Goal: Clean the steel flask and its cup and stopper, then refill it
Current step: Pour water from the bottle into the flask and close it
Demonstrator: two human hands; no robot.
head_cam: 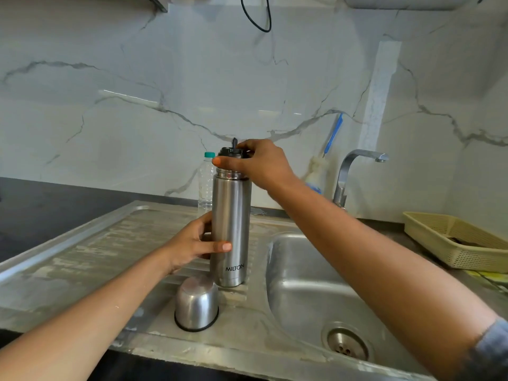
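Steel drainboard under flask, marble wall

I log: steel flask, upright on the drainboard, black stopper at its mouth; steel cup inverted just beside it.

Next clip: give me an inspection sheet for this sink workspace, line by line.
Surface: stained steel drainboard, basin beside it on the right.
Job's things: flask upright on drainboard, black stopper at its mouth; cup upside down in front of it.
Clutter: plastic bottle behind flask; blue-handled brush against wall; cream basket at right.
Hands: left hand grips flask body; right hand grips stopper.
Cables: black cable loop hanging at top.
Surroundings: marble wall, tap behind basin.
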